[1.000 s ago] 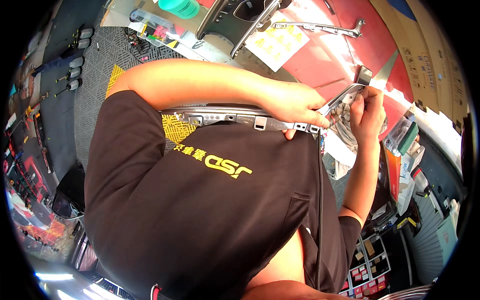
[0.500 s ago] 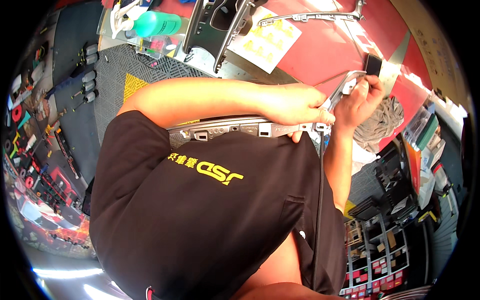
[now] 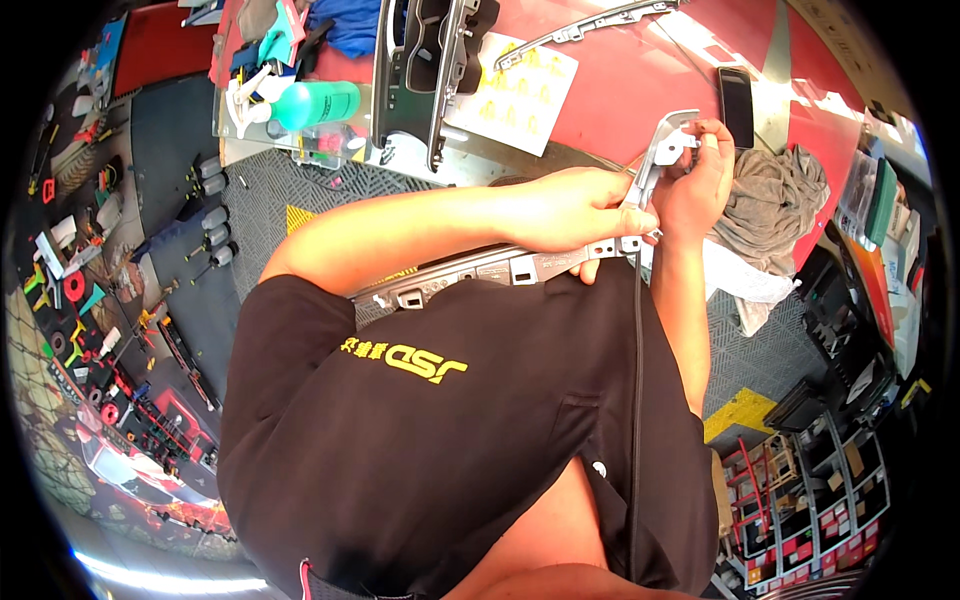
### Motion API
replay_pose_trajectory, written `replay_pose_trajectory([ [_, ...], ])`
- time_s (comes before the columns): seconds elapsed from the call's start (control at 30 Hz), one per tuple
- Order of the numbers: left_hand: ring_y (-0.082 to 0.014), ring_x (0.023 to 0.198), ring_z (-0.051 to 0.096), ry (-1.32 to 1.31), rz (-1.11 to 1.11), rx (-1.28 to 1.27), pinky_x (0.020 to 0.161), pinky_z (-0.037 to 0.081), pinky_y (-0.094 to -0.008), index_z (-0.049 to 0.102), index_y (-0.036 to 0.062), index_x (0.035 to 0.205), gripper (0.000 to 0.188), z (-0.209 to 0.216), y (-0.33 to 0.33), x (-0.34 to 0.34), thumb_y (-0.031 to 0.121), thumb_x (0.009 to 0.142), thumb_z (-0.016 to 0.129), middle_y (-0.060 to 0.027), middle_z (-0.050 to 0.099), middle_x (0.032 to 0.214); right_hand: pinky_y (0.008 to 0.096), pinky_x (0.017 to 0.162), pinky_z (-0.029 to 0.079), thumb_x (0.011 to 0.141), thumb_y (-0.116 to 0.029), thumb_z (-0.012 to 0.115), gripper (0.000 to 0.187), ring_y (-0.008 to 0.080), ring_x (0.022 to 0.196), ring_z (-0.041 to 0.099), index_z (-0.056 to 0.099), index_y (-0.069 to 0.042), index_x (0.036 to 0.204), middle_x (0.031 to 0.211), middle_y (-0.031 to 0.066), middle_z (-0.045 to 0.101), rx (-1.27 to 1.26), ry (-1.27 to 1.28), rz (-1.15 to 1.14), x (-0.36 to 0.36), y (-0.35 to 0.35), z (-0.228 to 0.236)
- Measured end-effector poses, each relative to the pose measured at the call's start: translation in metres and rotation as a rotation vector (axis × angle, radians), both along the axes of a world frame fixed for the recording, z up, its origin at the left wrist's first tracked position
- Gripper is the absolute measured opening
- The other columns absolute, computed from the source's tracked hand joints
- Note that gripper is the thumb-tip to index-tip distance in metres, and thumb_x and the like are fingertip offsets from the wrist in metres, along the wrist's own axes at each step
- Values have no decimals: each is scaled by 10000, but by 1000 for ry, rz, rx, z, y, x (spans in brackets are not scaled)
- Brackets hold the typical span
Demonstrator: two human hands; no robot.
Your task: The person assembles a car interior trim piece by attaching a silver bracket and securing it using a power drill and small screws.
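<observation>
A long grey car trim strip (image 3: 545,265) with clip holes lies across the front of my black shirt and bends upward at its right end. My left hand (image 3: 585,210) is wrapped round it near the bend, thumb on top, fingertips showing below. At the raised end, my right hand (image 3: 700,185) is closed with its fingers pinched against the strip's edge; anything small between them cannot be made out. A thin dark cord (image 3: 637,400) hangs down from near the bend along my shirt.
On the red-topped table are a phone (image 3: 735,105), a crumpled grey cloth (image 3: 770,205), a printed sheet (image 3: 525,95), another trim strip (image 3: 590,25), a black console panel (image 3: 430,80) and a green spray bottle (image 3: 315,104). Screwdrivers (image 3: 212,215) hang at left; a parts rack (image 3: 810,490) stands at lower right.
The view has shifted, showing more of the table's left side. The raised end of the strip now shows more fully, and my right hand's fingers have curled closer to it. My left hand keeps its hold.
</observation>
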State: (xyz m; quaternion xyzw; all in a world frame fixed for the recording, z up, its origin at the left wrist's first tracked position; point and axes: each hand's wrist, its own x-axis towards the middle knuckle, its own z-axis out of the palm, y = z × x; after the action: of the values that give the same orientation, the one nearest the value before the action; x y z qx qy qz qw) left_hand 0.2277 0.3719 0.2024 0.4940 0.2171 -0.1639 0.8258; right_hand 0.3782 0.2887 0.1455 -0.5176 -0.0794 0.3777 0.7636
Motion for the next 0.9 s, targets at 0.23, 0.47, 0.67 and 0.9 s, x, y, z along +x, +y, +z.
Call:
replay_pose_trajectory([
  [0.23,-176,639,708,121,254,266,583,567,-319,615,-13,1131,404,-65,42,30,380,1039,589,-83,684,865,252,596,335,1070,-208,562,232,73,661,369,588,-22,1206,827,-19,459,57,304,100,30,-27,-29],
  [0.47,-185,695,728,318,294,700,664,591,-332,667,-12,1083,359,-222,114,141,333,987,635,-128,736,969,205,598,345,1083,-181,531,339,45,668,376,522,-9,1375,1037,10,614,3,358,58,58,-60,-54],
  [0.67,-416,1234,577,185,398,983,1039,472,-466,555,-13,1322,528,-229,125,202,322,931,675,-258,625,1280,200,548,337,1050,-198,606,307,30,614,363,571,-6,1287,1141,38,665,-48,333,-33,78,-79,-64],
  [0.9,-295,1195,568,-238,929,1541,1050,457,-451,498,-9,1385,646,-178,187,76,168,838,791,-188,545,1353,212,535,315,1048,-184,611,134,27,581,361,638,-63,1100,1002,14,649,-78,480,-64,99,-49,-92],
])
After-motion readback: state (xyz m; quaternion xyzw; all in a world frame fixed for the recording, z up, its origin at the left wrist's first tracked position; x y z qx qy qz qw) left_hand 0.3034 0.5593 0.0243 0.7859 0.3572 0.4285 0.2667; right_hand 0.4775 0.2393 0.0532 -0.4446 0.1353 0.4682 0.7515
